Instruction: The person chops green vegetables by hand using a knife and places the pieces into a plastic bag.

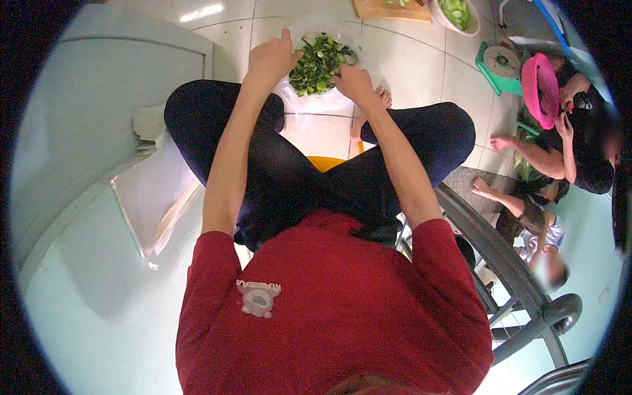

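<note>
Between my feet on the tiled floor sits a clear plastic bag (309,105), spread wide at the top. Chopped green vegetables (320,64), dark leaves mixed with pale pieces, fill it. My left hand (271,60) is closed at the bag's left rim, one finger pointing up and away from me. On the opposite side my right hand (355,84) is curled shut at the right rim, its fingertips close against the greens. Both seem to grip the thin plastic, though my fingers partly hide the hold.
Beyond the bag lie a wooden cutting board (393,9) and a white bowl of pale green slices (455,16). A green scale (501,64) stands to the right, beside a pink basket (540,91) near a seated person's hands. Another person sits nearer, past a dark metal rail (490,240).
</note>
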